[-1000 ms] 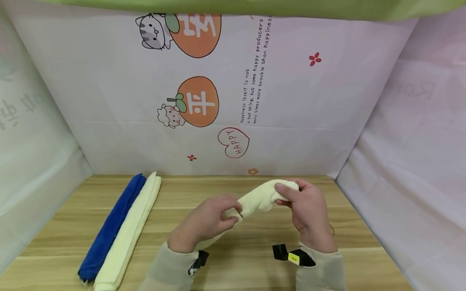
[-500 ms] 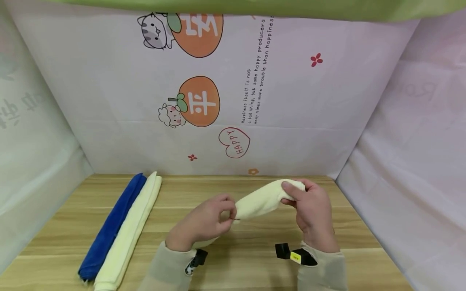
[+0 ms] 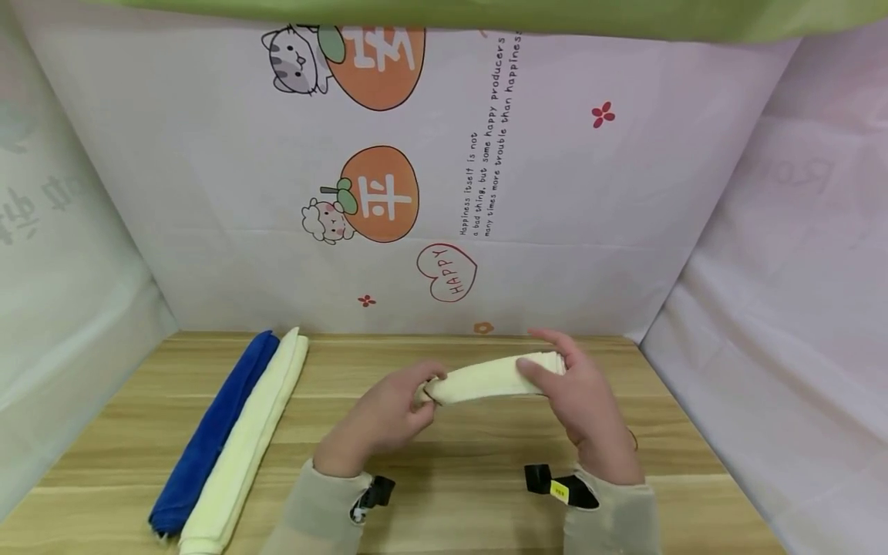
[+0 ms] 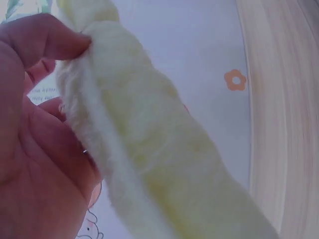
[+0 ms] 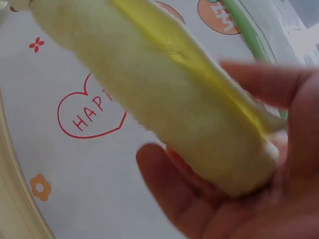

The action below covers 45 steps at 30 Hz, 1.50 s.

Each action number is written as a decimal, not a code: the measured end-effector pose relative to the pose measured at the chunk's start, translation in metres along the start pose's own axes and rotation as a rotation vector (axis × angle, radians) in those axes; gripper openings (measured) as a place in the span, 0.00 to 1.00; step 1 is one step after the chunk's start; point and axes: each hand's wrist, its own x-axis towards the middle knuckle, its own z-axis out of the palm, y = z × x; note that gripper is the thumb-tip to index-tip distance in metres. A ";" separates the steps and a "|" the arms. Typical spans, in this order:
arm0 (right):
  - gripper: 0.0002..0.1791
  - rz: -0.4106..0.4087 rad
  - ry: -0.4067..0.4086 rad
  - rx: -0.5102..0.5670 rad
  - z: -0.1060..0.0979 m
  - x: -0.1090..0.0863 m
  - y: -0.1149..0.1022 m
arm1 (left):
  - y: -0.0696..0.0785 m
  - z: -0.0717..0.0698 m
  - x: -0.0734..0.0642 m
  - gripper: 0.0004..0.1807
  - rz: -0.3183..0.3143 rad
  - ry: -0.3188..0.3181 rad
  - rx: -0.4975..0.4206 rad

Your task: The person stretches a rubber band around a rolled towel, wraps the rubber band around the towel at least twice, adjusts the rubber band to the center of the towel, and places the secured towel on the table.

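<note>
A pale yellow towel point(image 3: 486, 379), folded into a long narrow strip, is held above the table between both hands. My left hand point(image 3: 385, 412) pinches its left part between thumb and fingers. A thin dark line crosses the towel beside those fingertips; whether it is a band I cannot tell. At the other end my right hand point(image 3: 583, 405) grips the towel, thumb on the near face and the index finger lifted off. In the right wrist view a lengthwise fold shows along the towel point(image 5: 164, 99). The left wrist view shows the towel point(image 4: 149, 129) running past the left hand point(image 4: 45, 134).
On the left of the wooden table point(image 3: 486, 493) lie a folded blue towel point(image 3: 211, 439) and another folded pale yellow towel point(image 3: 246, 447), side by side. White printed cloth walls point(image 3: 555, 193) stand at the back and sides. A green cloth edge point(image 3: 444, 15) hangs above.
The towel has become straighter and narrower and lies more level. My left hand has shifted slightly left along with the dark line. My right index finger has lifted from the towel.
</note>
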 end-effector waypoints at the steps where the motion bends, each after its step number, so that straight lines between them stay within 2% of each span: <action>1: 0.31 -0.032 -0.022 -0.044 -0.001 -0.001 0.000 | -0.002 -0.001 0.000 0.17 -0.014 -0.001 -0.016; 4: 0.28 -0.090 -0.035 -0.085 0.000 -0.002 0.001 | -0.008 -0.003 -0.002 0.19 -0.006 0.001 -0.052; 6: 0.23 -0.060 0.026 -0.054 0.001 -0.002 0.002 | -0.010 -0.003 -0.002 0.19 0.012 -0.003 -0.090; 10: 0.19 -0.004 0.146 0.159 0.004 0.001 0.002 | -0.011 -0.004 -0.004 0.15 0.045 -0.040 -0.158; 13: 0.19 -0.008 0.166 0.330 0.005 0.002 0.003 | -0.009 -0.003 -0.004 0.12 0.078 -0.038 -0.146; 17: 0.17 0.003 0.186 0.422 0.005 0.003 0.004 | -0.007 0.001 -0.002 0.15 0.145 -0.004 -0.143; 22: 0.12 0.032 0.219 0.515 0.004 0.005 0.005 | -0.004 0.006 0.000 0.17 0.184 -0.016 -0.138; 31: 0.14 0.048 0.255 0.512 0.006 0.007 0.004 | 0.001 0.009 0.000 0.16 0.230 -0.004 0.018; 39: 0.16 0.039 0.241 0.496 0.012 0.009 0.003 | -0.001 0.014 0.002 0.09 0.214 -0.032 0.070; 43: 0.16 0.054 0.237 0.488 0.012 0.008 0.002 | -0.002 0.015 0.001 0.09 0.195 -0.015 0.078; 45: 0.16 0.053 0.245 0.498 0.011 0.008 0.002 | 0.000 0.015 0.001 0.13 0.197 0.007 0.087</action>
